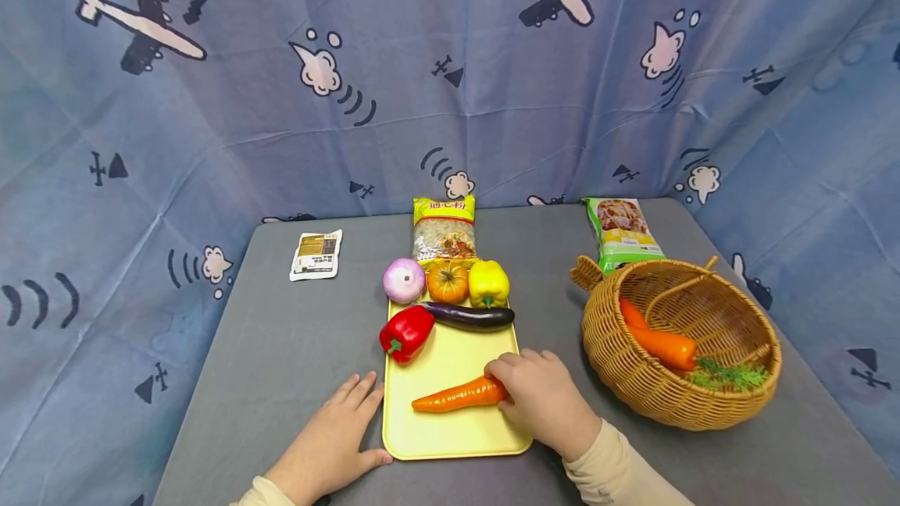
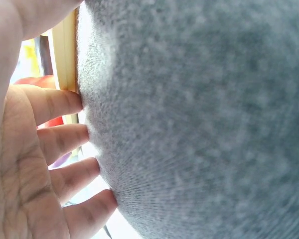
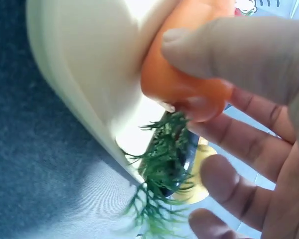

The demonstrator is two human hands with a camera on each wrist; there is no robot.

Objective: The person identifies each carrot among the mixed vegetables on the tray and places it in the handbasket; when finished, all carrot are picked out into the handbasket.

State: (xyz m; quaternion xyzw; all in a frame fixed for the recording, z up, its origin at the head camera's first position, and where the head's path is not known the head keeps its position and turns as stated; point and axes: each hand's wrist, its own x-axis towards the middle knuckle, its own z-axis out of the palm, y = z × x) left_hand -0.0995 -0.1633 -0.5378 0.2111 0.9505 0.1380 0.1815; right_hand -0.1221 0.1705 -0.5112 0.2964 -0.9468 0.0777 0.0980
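Observation:
My right hand point(image 1: 544, 397) grips an orange carrot point(image 1: 453, 397) by its thick end, over the lower part of a yellow tray point(image 1: 422, 440). Thumb and fingers pinch the carrot point(image 3: 189, 74) in the right wrist view, where its green leafy top point(image 3: 164, 159) hangs past the tray's rim. My left hand point(image 1: 333, 432) rests on the grey table with fingers spread, next to the tray's left edge. Farther up the tray lie a red bell pepper point(image 1: 408, 333), an eggplant point(image 1: 471, 317), an onion point(image 1: 404, 280), a small pumpkin point(image 1: 448, 283) and a yellow bell pepper point(image 1: 488, 284).
A wicker basket point(image 1: 612, 350) stands at the right, tilted, with carrots point(image 1: 664, 343) inside. Behind it lies a green food packet point(image 1: 622, 229). A pasta bag point(image 1: 444, 231) lies beyond the tray, and a small white-edged pouch point(image 1: 316, 255) is at the back left.

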